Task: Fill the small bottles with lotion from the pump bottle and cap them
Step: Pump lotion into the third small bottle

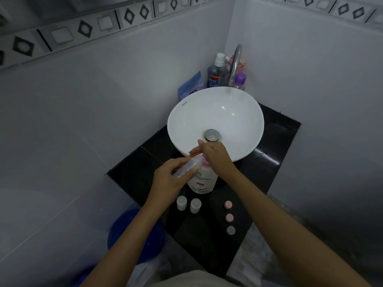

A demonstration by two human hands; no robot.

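A white pump bottle (202, 181) with a pink pump head stands on the black counter (275, 146) in front of the basin. My left hand (169, 179) grips a small clear bottle (187, 165), tilted with its mouth up against the pump spout. My right hand (215, 156) lies on top of the pump head, fingers stretched out over it. Two small bottles (181, 203) (195, 205) stand upright just in front of the pump bottle. To their right lie two pink caps (228, 204) (229, 217) and a pale cap (230, 230) in a row.
A white round basin (215, 100) with a drain plug sits behind the pump bottle. A chrome tap (235, 65), a mouthwash bottle (214, 72) and other toiletries fill the corner. White tiled walls close in left and right. A blue bucket (132, 230) stands on the floor at left.
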